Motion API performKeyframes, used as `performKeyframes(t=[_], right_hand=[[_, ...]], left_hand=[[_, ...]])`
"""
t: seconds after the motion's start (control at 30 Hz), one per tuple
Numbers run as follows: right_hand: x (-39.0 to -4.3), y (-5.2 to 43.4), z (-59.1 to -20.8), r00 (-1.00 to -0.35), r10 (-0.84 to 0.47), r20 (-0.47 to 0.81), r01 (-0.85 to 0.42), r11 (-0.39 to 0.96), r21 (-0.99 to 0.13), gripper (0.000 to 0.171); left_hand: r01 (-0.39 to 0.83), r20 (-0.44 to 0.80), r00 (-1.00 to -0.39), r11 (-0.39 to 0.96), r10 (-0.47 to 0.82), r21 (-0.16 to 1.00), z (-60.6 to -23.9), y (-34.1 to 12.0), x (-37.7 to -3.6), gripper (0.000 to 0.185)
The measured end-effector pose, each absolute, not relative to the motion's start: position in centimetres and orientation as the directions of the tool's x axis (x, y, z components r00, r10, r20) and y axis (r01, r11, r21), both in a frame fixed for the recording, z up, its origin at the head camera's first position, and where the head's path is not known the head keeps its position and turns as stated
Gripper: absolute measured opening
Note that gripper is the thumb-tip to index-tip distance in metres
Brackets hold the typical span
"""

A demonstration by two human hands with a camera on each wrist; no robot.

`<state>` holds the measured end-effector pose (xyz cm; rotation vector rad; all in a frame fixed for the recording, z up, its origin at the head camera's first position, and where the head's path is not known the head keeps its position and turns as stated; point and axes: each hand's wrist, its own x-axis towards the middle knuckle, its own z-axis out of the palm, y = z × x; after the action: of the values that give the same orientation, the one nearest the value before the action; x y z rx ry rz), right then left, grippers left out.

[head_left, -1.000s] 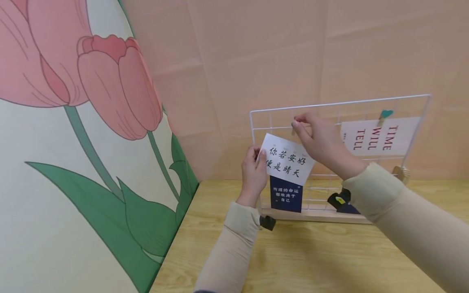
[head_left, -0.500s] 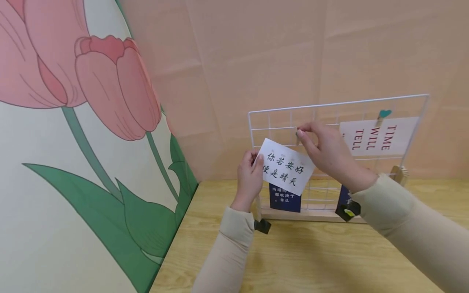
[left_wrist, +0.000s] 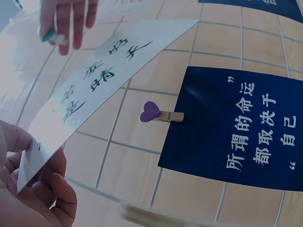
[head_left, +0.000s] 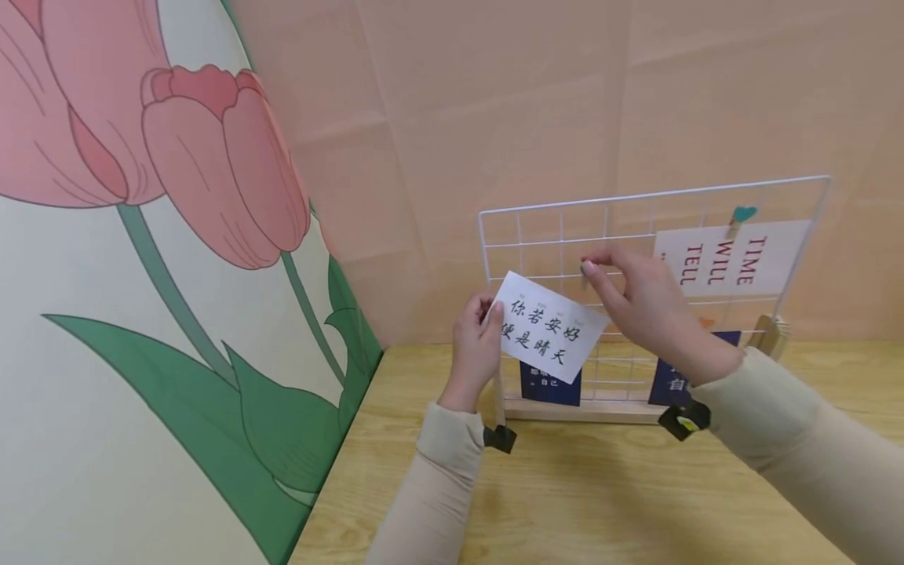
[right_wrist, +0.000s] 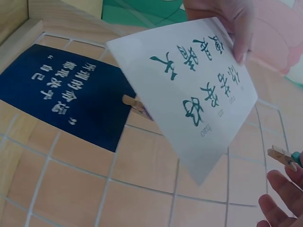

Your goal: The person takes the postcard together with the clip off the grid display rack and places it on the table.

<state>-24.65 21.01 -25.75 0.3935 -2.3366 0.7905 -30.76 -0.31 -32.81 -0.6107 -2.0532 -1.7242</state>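
Head view, step: white card (head_left: 547,335) pinched by left hand (head_left: 475,345) before wire grid (head_left: 537,235).
Right hand (head_left: 646,302): small clip (right_wrist: 283,155) pinched, just above card.
Next: clip likely to be opened over card edge and grid wire.

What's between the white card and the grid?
In the left wrist view, only a navy card clipped to the grid by a purple heart peg, behind the white card.

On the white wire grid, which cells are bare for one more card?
Bare: the wire grid's top-left cells, above the white card. Crowded: top right has the TIME WILL TELL card, the bottom row two navy cards.
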Motion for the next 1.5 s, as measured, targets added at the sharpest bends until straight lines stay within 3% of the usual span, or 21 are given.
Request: performKeyframes(t=[0.27, 0.73, 1.03, 1.5], right_hand=[[-24.0, 21.8, -27.5, -0.803, -0.059, 0.593, -0.413, 0.773, -0.482, 0.035], [-22.8, 22.5, -30.2, -0.775, -0.100, 0.624, -0.443, 0.790, -0.424, 0.022], [-21.5, 23.0, -32.0, -0.824, -0.099, 0.558, -0.419, 0.770, -0.482, 0.027], [-19.9, 23.4, -34.0, -0.837, -0.097, 0.539, -0.386, 0.803, -0.454, 0.025]], left_hand=[[0.535, 0.521, -0.844, 0.160, 0.124, 0.829, -33.3, -0.8, -30.6, 0.013], [0.504, 0.451, -0.856, 0.216, 0.254, 0.836, -34.2, -1.2, -30.5, 0.012], [0.456, 0.345, -0.862, 0.268, 0.372, 0.849, -34.7, -1.5, -29.8, 0.014], [0.427, 0.236, -0.853, 0.361, 0.466, 0.829, -35.8, -1.4, -29.0, 0.015]])
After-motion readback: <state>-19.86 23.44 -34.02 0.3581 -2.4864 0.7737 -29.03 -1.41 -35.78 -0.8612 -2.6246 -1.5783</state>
